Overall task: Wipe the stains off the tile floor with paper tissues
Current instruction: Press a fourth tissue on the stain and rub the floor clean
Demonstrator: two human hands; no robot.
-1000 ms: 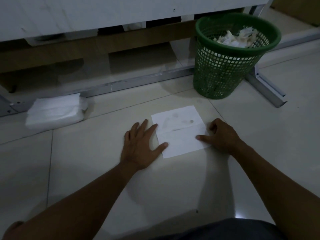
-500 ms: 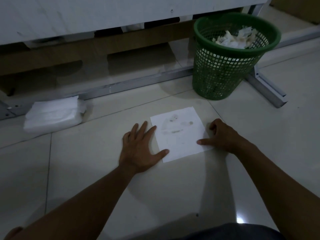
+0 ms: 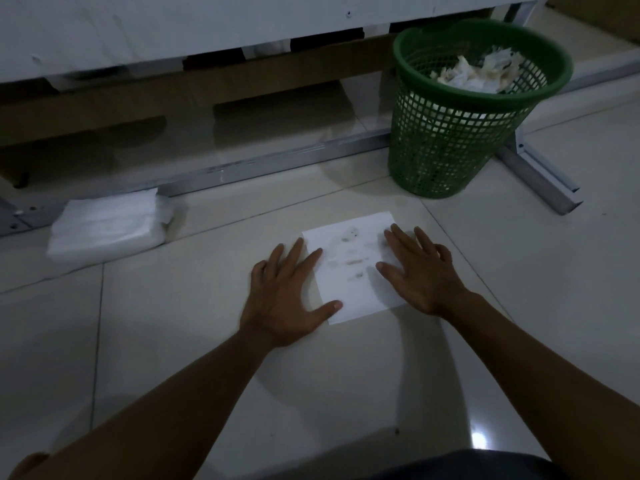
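A white paper tissue (image 3: 351,271) lies spread flat on the pale tile floor (image 3: 180,323), with faint brownish stains showing through its middle. My left hand (image 3: 285,294) rests flat at the tissue's left edge, fingers apart, thumb and fingertips overlapping the paper. My right hand (image 3: 417,271) lies flat on the tissue's right side, fingers spread. Neither hand grips the paper.
A pack of white tissues (image 3: 107,226) lies on the floor at the left. A green mesh wastebasket (image 3: 460,109) holding crumpled tissues stands at the back right, beside a metal frame foot (image 3: 540,178). A low metal rail (image 3: 242,171) runs along the back.
My right hand has opened from a curled, pointing pose and moved left onto the tissue, now lying flat. The left hand has stayed at the left edge.
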